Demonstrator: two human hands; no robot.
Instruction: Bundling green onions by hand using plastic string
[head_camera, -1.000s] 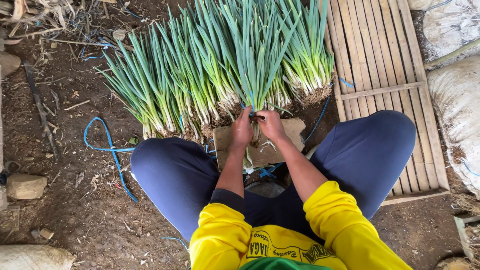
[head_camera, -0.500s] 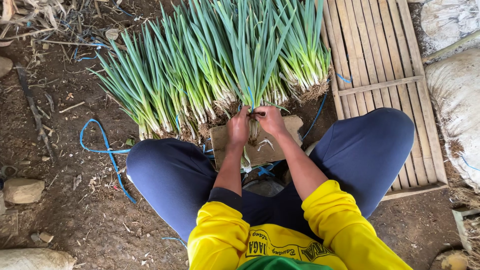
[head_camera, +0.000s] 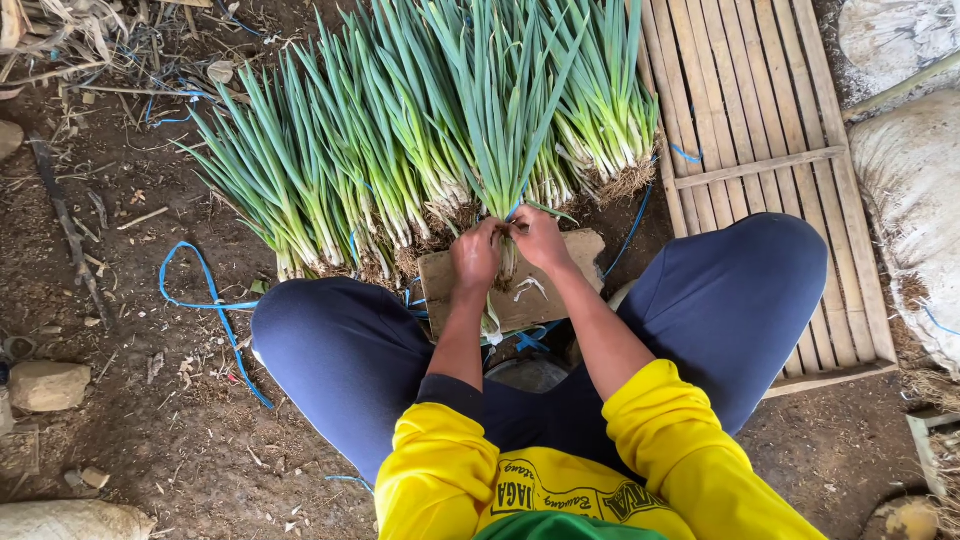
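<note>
Gripping the bundle of green onions (head_camera: 503, 150) just above its roots, the left hand (head_camera: 474, 255) and right hand (head_camera: 540, 238) close their fingers on it over the wooden board (head_camera: 570, 260) between the knees, and a blue strap (head_camera: 515, 208) shows at the grip, though I cannot tell whether it is knotted. Several bundles (head_camera: 330, 180) already lie fanned from ten to one o'clock, so most of the pile looks bunched. Loose blue straps (head_camera: 205, 300) lie at nine o'clock, a slatted wooden pallet (head_camera: 760, 120) at two.
</note>
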